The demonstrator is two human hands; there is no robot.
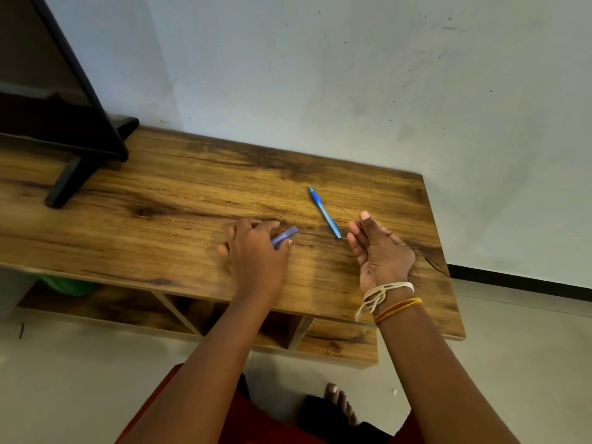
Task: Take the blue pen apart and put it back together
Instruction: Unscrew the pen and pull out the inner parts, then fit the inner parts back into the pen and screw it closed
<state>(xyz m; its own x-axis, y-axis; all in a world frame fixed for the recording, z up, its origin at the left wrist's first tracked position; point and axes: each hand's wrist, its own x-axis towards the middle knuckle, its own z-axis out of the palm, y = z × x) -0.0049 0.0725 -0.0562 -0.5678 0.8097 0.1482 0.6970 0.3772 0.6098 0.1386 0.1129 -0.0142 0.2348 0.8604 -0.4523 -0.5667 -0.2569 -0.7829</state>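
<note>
Two hands over the table (160, 200): left (256, 248) pinches a purple tube (284, 235), right (378, 248) grips a thin refill (347, 213)

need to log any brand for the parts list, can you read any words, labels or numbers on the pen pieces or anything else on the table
No text can be read anywhere in this view.
Blue pen body on the wooden table: no legible print; too small to tell if any exists.
Bluish-purple piece in the left hand: blurred, nothing legible.
Thin dark piece in the right hand: no marking visible.
Black screen: no visible logo.
</note>
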